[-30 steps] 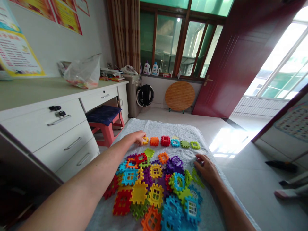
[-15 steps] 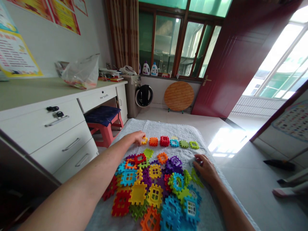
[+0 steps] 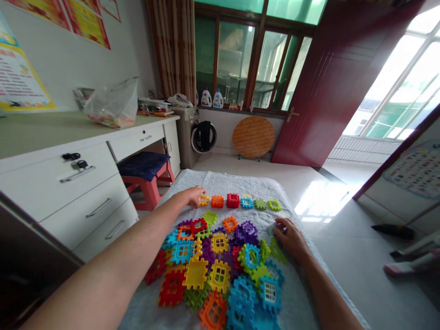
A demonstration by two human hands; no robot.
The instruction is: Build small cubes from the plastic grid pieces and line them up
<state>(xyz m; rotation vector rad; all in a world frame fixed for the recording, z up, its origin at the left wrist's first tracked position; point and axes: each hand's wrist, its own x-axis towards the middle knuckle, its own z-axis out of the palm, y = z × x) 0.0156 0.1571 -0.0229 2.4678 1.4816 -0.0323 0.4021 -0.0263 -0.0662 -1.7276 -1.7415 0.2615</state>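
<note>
A grey cloth (image 3: 223, 183) covers a low table. On its near half lies a heap of several plastic interlocking tiles (image 3: 220, 263) in red, yellow, blue, green, purple and orange. Farther off stands a row of tiles: yellow (image 3: 204, 200), orange (image 3: 217, 201), red (image 3: 233, 200), blue (image 3: 246, 202), green (image 3: 260, 204) and light green (image 3: 274, 205). My left hand (image 3: 192, 196) reaches to the row's left end, fingers closed on the yellow tile. My right hand (image 3: 291, 237) rests palm down on the cloth right of the heap, fingers curled; whether it holds anything is hidden.
A white desk with drawers (image 3: 79, 183) runs along the left, a clear bag (image 3: 112, 104) on top. A red stool with a blue cushion (image 3: 147, 172) stands beside the table. Beyond are a washing machine (image 3: 197, 135), a round wooden tabletop (image 3: 253, 136) and a dark red door (image 3: 340, 87).
Both hands stay where they were. The view has drifted slightly, so everything sits a little lower left.
</note>
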